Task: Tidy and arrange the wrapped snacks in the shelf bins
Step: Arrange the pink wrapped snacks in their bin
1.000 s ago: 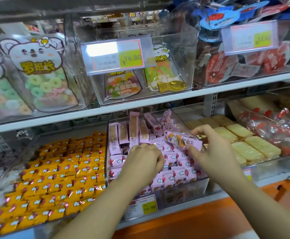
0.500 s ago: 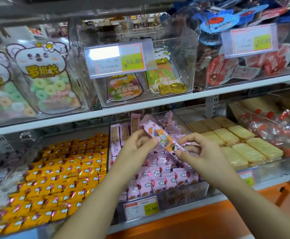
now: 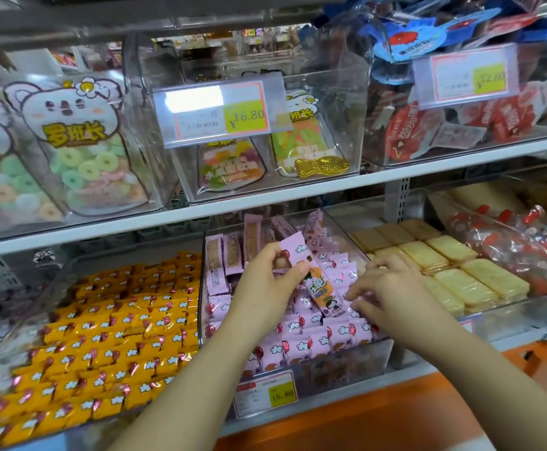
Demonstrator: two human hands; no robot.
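A person's left hand pinches a pink wrapped snack by its upper end, tilted above the clear middle bin of matching pink packets; the right hand rests bent fingertips on those packets, and whether it grips one cannot be told. Orange packets fill the bin to the left and yellow biscuits the one to the right, under a white shelf of gummy bags

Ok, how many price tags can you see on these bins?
3: upper middle tag, upper right tag, lower tag under the pink snacks. Others may be hidden.
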